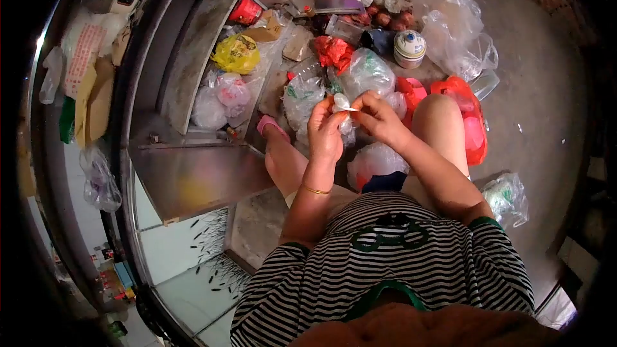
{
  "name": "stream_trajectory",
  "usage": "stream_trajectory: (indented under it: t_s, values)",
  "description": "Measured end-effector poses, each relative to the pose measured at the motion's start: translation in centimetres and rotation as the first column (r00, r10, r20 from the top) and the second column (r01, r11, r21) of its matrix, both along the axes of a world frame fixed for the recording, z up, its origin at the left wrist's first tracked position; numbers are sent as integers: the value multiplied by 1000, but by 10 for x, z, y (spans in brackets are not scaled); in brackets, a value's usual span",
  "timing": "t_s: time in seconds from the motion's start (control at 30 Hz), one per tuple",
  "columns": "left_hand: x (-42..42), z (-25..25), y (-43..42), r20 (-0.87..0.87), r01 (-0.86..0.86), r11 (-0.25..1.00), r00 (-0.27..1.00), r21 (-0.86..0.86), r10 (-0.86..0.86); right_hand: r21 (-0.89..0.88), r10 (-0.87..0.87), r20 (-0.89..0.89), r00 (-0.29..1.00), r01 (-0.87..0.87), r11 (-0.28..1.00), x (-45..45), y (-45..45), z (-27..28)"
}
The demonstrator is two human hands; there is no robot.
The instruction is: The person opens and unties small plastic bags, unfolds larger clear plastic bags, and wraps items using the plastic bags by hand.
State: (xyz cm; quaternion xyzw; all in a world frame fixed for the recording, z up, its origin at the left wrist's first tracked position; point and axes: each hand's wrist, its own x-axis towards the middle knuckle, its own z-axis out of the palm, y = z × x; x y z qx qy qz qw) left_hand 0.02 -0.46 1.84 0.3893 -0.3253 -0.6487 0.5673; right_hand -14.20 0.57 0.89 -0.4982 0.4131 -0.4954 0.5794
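Observation:
Between my two hands is a small white plastic bag (342, 102), bunched up and twisted at its neck. My left hand (326, 130) grips the bag's body from the left, thumb and fingers closed. From the right, my right hand (379, 117) pinches the thin twisted end. Just beyond my hands lie clear plastic bags with green print (367, 76). A clear bag with something reddish inside (378, 164) sits below my hands, between my legs. What the small bag contains cannot be made out.
An open cabinet at left has a shelf holding a yellow bag (236, 53) and a red tub (245, 9). Its metal door (202, 177) juts out near my left leg. A lidded white jar (409, 49) and red bags (468, 115) stand on the floor ahead and right.

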Motion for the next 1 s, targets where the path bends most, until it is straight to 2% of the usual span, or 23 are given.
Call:
stream_trajectory:
  t_s: [0.03, 0.13, 0.17, 0.27, 0.37, 0.47, 0.57, 0.7, 0.8, 0.87, 0.9, 1.0]
  values:
    - [4, -6, 0, -15, 32, 999, 999, 13, -32, 288, 79, 194, 978, -134, 948, 0, 0, -1]
    - [11, -15, -1, -62, 114, 993, 992, 6, -113, 372, -26, 497, 867, -186, 910, 2, -4, -4]
    - [13, -17, 0, -77, 137, 991, 988, -2, -137, 361, -18, 521, 853, -201, 911, 0, -5, -5]
    - [17, -24, -1, -28, 160, 986, 986, -53, -162, 443, -161, 615, 772, -170, 880, -2, -11, -14]
    - [16, -24, 1, 331, 233, 957, 929, -171, -167, 509, -177, 606, 776, -207, 835, -8, -15, -9]
    - [15, -17, -1, 602, 297, 873, 799, -387, -5, 503, -158, 594, 789, -210, 839, -8, -13, 4]
    - [14, -16, -4, 688, 310, 808, 710, -500, 153, 419, -89, 588, 804, -209, 884, -8, -11, 8]
    - [10, -14, -3, 760, 337, 807, 618, -485, 199, 296, 24, 506, 862, -199, 934, -9, -11, -3]
    - [10, -23, -3, 768, 375, 773, 603, -512, 215, 357, -10, 459, 888, -174, 918, -8, -11, 0]
    - [9, -26, -1, 778, 384, 798, 607, -465, 162, 399, -43, 393, 919, -128, 908, -9, -9, 11]
    - [8, -18, 1, 759, 384, 832, 648, -401, 67, 404, -37, 378, 925, -129, 905, -11, -9, 11]
    - [10, -20, 0, 732, 408, 829, 681, -383, 4, 393, -22, 333, 943, -118, 912, -12, -9, 9]
